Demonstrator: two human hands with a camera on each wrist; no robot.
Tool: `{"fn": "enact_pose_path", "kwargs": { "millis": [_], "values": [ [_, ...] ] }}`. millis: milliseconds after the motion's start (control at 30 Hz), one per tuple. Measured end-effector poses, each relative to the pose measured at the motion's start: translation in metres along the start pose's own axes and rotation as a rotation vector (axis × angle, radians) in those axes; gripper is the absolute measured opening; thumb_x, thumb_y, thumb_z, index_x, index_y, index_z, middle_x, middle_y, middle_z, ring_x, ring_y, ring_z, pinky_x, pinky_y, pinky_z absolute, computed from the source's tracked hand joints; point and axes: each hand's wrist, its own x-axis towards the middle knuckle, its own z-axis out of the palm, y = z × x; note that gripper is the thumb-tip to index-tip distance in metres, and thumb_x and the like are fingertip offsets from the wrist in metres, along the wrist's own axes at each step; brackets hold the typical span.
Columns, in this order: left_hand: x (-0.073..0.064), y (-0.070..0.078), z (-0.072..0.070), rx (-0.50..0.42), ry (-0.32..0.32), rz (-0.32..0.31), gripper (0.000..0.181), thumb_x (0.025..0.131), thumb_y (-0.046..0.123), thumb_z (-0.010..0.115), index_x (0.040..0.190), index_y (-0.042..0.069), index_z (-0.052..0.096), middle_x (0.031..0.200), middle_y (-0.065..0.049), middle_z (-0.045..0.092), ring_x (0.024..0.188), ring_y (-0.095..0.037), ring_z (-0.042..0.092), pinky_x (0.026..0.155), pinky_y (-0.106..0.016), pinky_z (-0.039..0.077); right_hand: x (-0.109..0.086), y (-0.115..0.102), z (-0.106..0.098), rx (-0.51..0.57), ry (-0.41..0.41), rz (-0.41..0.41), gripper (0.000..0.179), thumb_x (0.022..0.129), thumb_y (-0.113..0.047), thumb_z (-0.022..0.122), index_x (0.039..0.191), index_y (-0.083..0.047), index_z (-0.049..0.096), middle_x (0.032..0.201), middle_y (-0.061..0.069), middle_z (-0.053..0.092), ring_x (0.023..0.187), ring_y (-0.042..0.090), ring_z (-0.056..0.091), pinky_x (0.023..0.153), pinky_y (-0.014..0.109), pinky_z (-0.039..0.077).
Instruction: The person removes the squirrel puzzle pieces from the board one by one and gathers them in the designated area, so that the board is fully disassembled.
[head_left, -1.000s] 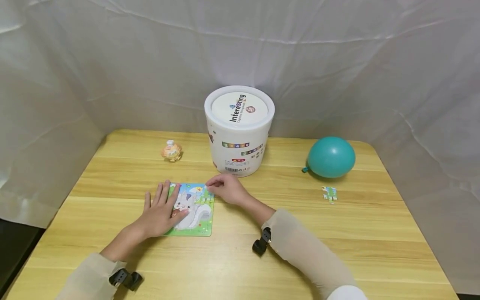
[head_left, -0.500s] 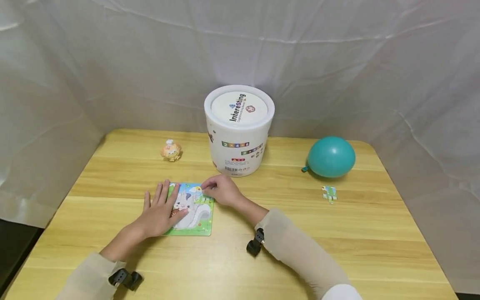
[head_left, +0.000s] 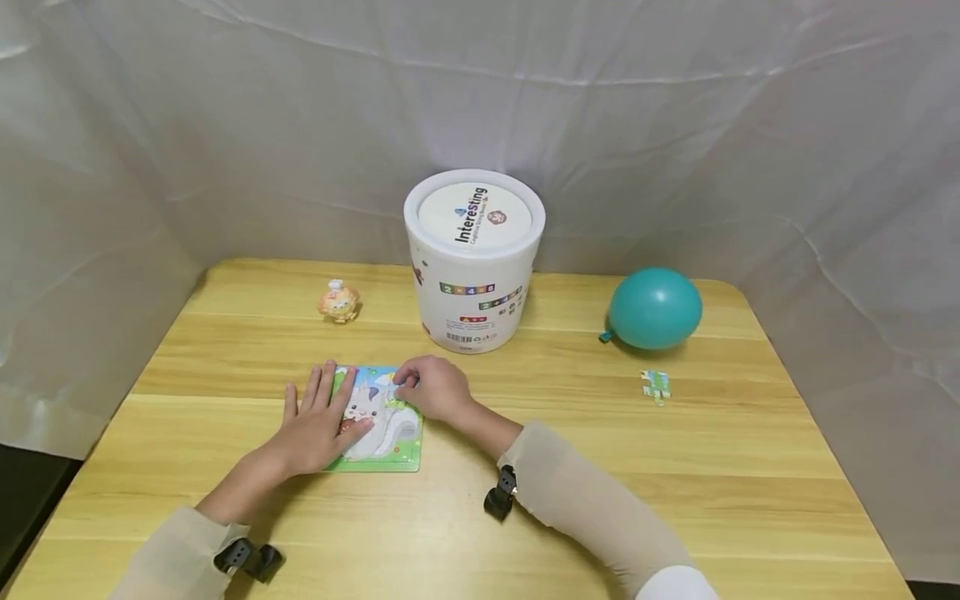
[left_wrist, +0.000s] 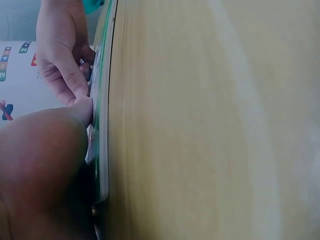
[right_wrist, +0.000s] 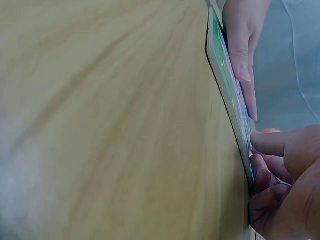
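A square jigsaw puzzle (head_left: 362, 442) with a grey squirrel on a green and blue ground lies on the table, left of centre. My left hand (head_left: 313, 429) rests flat on its left side, fingers spread and thumb across the picture. At the upper right part, my right hand (head_left: 437, 390) has its thumb and fingers curled together, pinching what looks like a small green puzzle piece (head_left: 393, 399), mostly covered by the fingertips. In the right wrist view the right thumb and fingers touch the puzzle's edge (right_wrist: 226, 82). A separate puzzle piece (head_left: 657, 386) lies far to the right.
A white lidded bucket (head_left: 471, 292) stands behind the puzzle. A small orange figurine (head_left: 338, 302) is at the back left, and a teal balloon (head_left: 655, 308) at the back right. Pale cloth (head_left: 300, 142) hangs behind the wooden table (head_left: 450, 533).
My right hand has shifted left and slightly inward over the puzzle's upper right part. The left hand has stayed in place on the puzzle.
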Motion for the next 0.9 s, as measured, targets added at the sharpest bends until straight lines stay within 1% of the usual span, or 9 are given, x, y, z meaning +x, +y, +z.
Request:
{"fn": "enact_pose_path", "kwargs": {
  "millis": [67,167,267,400,467,600,700,900],
  "values": [
    [0.001,-0.004,0.003,0.008,-0.002,-0.001,0.090,0.105,0.059,0.042,0.163,0.003,0.003,0.165,-0.028,-0.017,0.150,-0.049,-0.017,0.109,-0.071,-0.020,0.000,-0.002,0.000,0.002,-0.002,0.013,0.008,0.090,-0.023,0.080,0.096,-0.019,0.078,0.076,-0.014,0.063,0.069,0.001,0.055,0.063,0.020,0.042],
    [0.002,-0.006,0.004,0.008,0.006,0.003,0.091,0.104,0.059,0.042,0.163,0.002,0.003,0.165,-0.029,-0.017,0.150,-0.050,-0.017,0.109,-0.071,-0.020,-0.001,-0.004,-0.001,0.010,-0.001,0.032,0.008,0.090,-0.024,0.080,0.095,-0.019,0.077,0.076,-0.014,0.063,0.069,0.001,0.056,0.064,0.021,0.042],
    [0.001,-0.004,0.003,0.004,0.012,0.007,0.090,0.104,0.060,0.041,0.163,0.003,0.004,0.165,-0.028,-0.016,0.150,-0.049,-0.016,0.109,-0.071,-0.020,-0.001,-0.005,0.000,0.020,0.009,0.045,0.007,0.090,-0.023,0.080,0.094,-0.019,0.077,0.075,-0.013,0.063,0.069,0.002,0.056,0.063,0.021,0.042],
    [-0.001,-0.001,0.001,-0.017,0.040,0.023,0.089,0.105,0.058,0.043,0.163,0.002,0.007,0.165,-0.030,-0.013,0.150,-0.051,-0.014,0.109,-0.072,-0.019,-0.001,-0.007,0.001,0.032,0.028,0.057,0.006,0.089,-0.022,0.080,0.093,-0.018,0.077,0.074,-0.013,0.063,0.067,0.002,0.056,0.061,0.021,0.041],
    [-0.002,0.000,0.001,-0.032,0.054,0.034,0.088,0.105,0.055,0.046,0.163,0.001,0.009,0.164,-0.033,-0.011,0.150,-0.053,-0.012,0.108,-0.074,-0.019,-0.001,-0.008,0.001,0.040,0.036,0.063,0.007,0.089,-0.022,0.080,0.092,-0.017,0.077,0.074,-0.012,0.064,0.067,0.002,0.056,0.060,0.021,0.041],
    [-0.001,-0.001,0.001,-0.006,0.039,0.015,0.089,0.105,0.058,0.043,0.163,0.002,0.007,0.165,-0.031,-0.012,0.150,-0.052,-0.013,0.109,-0.073,-0.018,-0.001,-0.010,0.002,0.066,0.046,0.075,0.007,0.089,-0.021,0.081,0.091,-0.016,0.077,0.076,-0.011,0.066,0.068,0.002,0.057,0.062,0.020,0.043],
    [0.000,-0.002,0.003,0.021,0.015,-0.005,0.090,0.104,0.061,0.040,0.163,0.002,0.005,0.166,-0.029,-0.014,0.151,-0.049,-0.014,0.110,-0.072,-0.018,-0.001,-0.011,0.002,0.094,0.049,0.085,0.005,0.089,-0.018,0.081,0.091,-0.015,0.077,0.077,-0.010,0.068,0.070,0.002,0.059,0.064,0.021,0.045],
    [0.003,-0.006,0.005,0.027,0.008,-0.017,0.091,0.104,0.061,0.041,0.163,0.002,0.005,0.166,-0.028,-0.014,0.151,-0.049,-0.015,0.110,-0.071,-0.019,0.000,-0.014,0.000,0.175,0.036,0.135,0.004,0.089,-0.017,0.080,0.091,-0.014,0.078,0.077,-0.008,0.068,0.070,0.005,0.060,0.066,0.022,0.046]
  ]
}}
